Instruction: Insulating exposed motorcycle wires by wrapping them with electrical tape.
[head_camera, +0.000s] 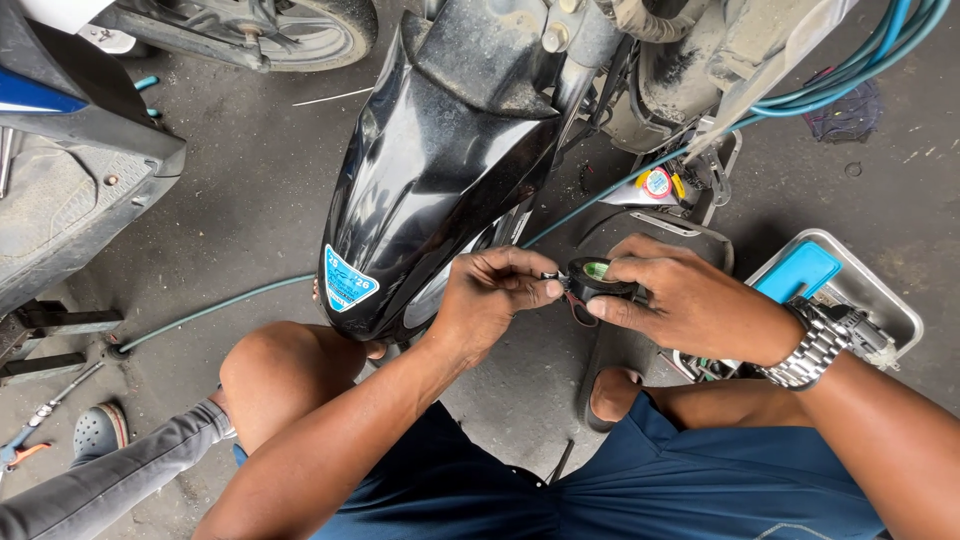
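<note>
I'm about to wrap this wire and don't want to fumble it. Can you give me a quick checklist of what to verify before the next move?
1. Roll of black electrical tape held firmly in the right hand: ok.
2. Left hand pinching the thin wires beside the roll: ok.
3. Loose tape end peeled free and lying on the wires: cannot tell, fingers hide it.
4. Work clear of the black front fender: ok, it sits just to the right of it.
5. Metal tray close by the right wrist: ok.
6. Green hose clear of the hands: ok, it lies on the floor.
</note>
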